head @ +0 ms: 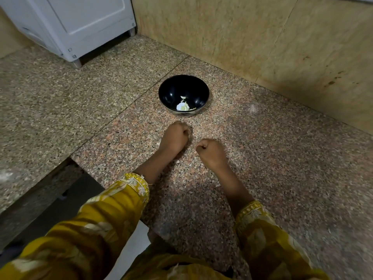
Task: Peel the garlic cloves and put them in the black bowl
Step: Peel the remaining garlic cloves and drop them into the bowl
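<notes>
sitting upright, black bowl (174, 88) faces left hand (174, 138) and right hand (212, 152), both fisted, contents unclear.

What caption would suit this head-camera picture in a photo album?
Left hand and right hand, both curled, at a speckled stone counter; beyond them a black bowl holds pale garlic pieces.

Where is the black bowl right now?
In the head view, the black bowl sits on the speckled granite surface, just beyond the left hand, near the tiled wall.
</notes>
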